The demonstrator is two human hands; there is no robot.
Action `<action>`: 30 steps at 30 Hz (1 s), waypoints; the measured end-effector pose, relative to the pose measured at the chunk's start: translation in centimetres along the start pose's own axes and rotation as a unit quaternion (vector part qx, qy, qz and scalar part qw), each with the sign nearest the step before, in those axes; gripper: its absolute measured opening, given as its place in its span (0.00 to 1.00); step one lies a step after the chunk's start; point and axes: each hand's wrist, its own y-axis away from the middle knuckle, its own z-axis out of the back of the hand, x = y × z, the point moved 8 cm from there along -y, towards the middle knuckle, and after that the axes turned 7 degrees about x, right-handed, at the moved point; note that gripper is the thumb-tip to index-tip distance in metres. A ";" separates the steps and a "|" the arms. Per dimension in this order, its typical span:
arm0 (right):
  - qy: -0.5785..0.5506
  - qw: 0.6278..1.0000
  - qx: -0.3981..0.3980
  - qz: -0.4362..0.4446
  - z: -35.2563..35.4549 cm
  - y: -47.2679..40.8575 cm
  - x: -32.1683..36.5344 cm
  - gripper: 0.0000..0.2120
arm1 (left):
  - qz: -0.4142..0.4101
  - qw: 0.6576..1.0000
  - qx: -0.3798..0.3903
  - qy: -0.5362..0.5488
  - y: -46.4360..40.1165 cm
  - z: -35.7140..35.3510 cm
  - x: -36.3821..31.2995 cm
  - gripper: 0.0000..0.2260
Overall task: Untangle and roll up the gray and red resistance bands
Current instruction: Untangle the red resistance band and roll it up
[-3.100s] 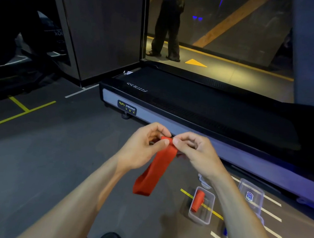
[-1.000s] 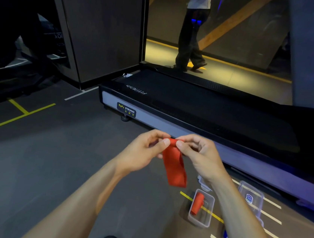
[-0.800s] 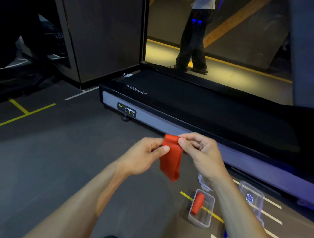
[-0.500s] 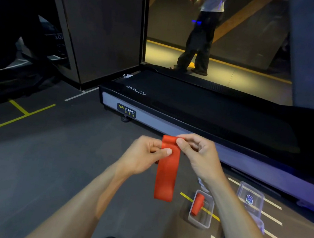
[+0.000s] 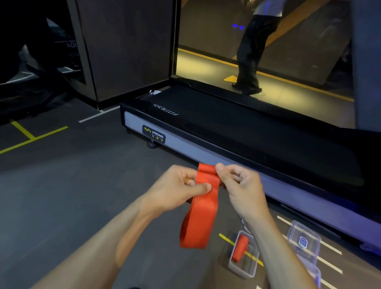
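Two clear boxes [image 5: 243,266] flank the treadmill [image 5: 256,140].

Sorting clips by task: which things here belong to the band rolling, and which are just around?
Job: red band, left hand, right hand, rolled red band in clear box.
Around: treadmill, box lid, passer-by.

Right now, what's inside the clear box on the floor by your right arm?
The clear box holds one rolled red band, leaning at its left side. No gray band shows in it. The right forearm covers the box's far right corner.
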 end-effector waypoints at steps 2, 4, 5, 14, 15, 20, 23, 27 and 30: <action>0.005 1.000 -0.009 -0.002 0.1 0.0 0.0 0.17 | -0.005 1.000 0.006 -0.001 0.2 -0.2 -0.2 0.07; 0.010 1.000 -0.009 -0.003 0.0 0.0 -0.1 0.17 | -0.003 1.000 0.005 -0.003 0.2 -0.1 -0.1 0.06; 0.012 1.000 -0.007 -0.005 0.0 0.0 -0.1 0.17 | -0.001 1.000 0.003 -0.003 0.2 -0.1 -0.1 0.06; -0.042 0.999 0.021 0.011 -0.4 0.0 0.3 0.02 | 0.005 0.997 0.011 0.071 0.4 -0.2 -0.4 0.05; -0.050 0.998 0.026 0.016 -0.5 0.0 0.5 0.03 | 0.004 0.997 0.013 0.074 0.4 -0.2 -0.5 0.06; -0.066 0.997 0.040 0.018 -0.6 0.1 0.5 0.07 | 0.003 0.996 0.005 0.085 0.7 -0.1 -0.9 0.08; -0.074 0.996 0.043 0.013 -0.7 0.2 0.5 0.09 | -0.001 0.996 0.002 0.090 0.7 -0.1 -1.0 0.08; -0.065 0.996 0.050 0.025 -0.9 0.2 1.0 0.11 | -0.009 0.995 0.007 0.096 0.5 -0.2 -0.7 0.11; -0.063 0.996 0.062 0.022 -1.0 0.2 1.1 0.11 | -0.018 0.997 0.005 0.073 0.5 -0.1 -0.8 0.12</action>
